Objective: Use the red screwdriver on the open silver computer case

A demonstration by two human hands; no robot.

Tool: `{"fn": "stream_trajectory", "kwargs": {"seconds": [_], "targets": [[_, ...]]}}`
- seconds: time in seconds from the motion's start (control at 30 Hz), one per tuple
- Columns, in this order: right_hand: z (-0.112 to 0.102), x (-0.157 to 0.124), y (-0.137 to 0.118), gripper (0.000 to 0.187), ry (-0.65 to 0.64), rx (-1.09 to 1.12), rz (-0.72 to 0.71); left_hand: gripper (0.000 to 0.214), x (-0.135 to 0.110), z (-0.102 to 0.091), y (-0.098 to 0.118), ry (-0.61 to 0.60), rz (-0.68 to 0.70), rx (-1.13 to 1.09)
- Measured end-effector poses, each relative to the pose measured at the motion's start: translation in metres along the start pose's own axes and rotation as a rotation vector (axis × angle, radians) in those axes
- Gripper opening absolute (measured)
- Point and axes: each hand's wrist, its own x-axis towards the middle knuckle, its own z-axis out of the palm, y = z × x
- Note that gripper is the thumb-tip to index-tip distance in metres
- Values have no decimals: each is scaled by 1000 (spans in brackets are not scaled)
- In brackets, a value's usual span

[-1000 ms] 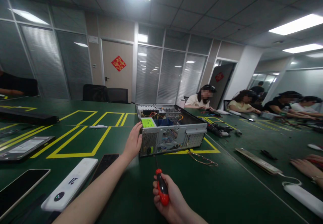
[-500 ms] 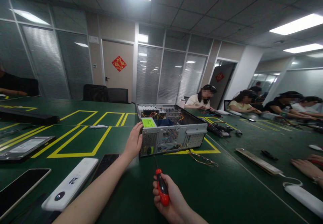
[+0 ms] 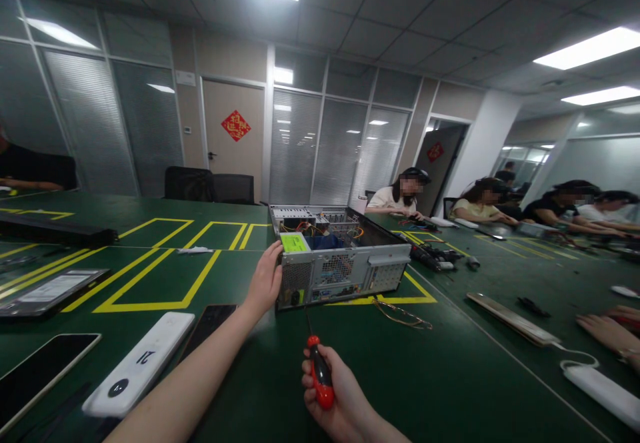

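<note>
Head-worn camera view, looking across a long green table (image 3: 450, 376) in an office with glass partition walls.

An open desktop computer case (image 3: 345, 266) lies flat at the middle of the table, its grey rear panel facing the viewer. Wires and a bright green label show inside. It sits partly over yellow tape lines (image 3: 150, 276) marked on the table.

The person's left hand (image 3: 264, 282) reaches in from the near left. It lies open against the case's left wall at the rear corner, with the thumb up by the top edge. The fingers are spread on the metal, not wrapped around anything.

The person's right hand (image 3: 340, 396) is at the near centre, well apart from the left. It is closed around a red and black screwdriver (image 3: 319, 371). The thin shaft points away towards the lower left of the rear panel. Whether the tip touches the panel cannot be told.

Near left on the table lie a white oblong device (image 3: 137, 366), a dark phone (image 3: 207, 323) just beside it, and a larger phone (image 3: 40, 370) at the edge.

A loose thin cable (image 3: 400, 313) lies just right of the case. Further right are a flat beige bar (image 3: 515, 323) and a white power strip (image 3: 600, 390).

Another person's hand (image 3: 605, 330) rests on the table at the right edge. Several people sit at the far right of the table.
</note>
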Motion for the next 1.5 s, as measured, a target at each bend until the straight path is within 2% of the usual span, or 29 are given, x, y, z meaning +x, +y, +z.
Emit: {"fn": "stream_trajectory", "kwargs": {"seconds": [0.57, 0.93, 1.17, 1.5], "targets": [[0, -1, 0, 21, -5, 7, -15, 42, 0, 0, 0, 0, -7, 2], [1, 2, 2, 20, 6, -74, 0, 43, 0, 0, -1, -1, 5, 8], [5, 0, 7, 22, -24, -162, 36, 42, 0, -1, 1, -4, -13, -3], [6, 8, 10, 27, -99, -178, 74, 43, 0, -1, 2, -8, -21, -3]]}}
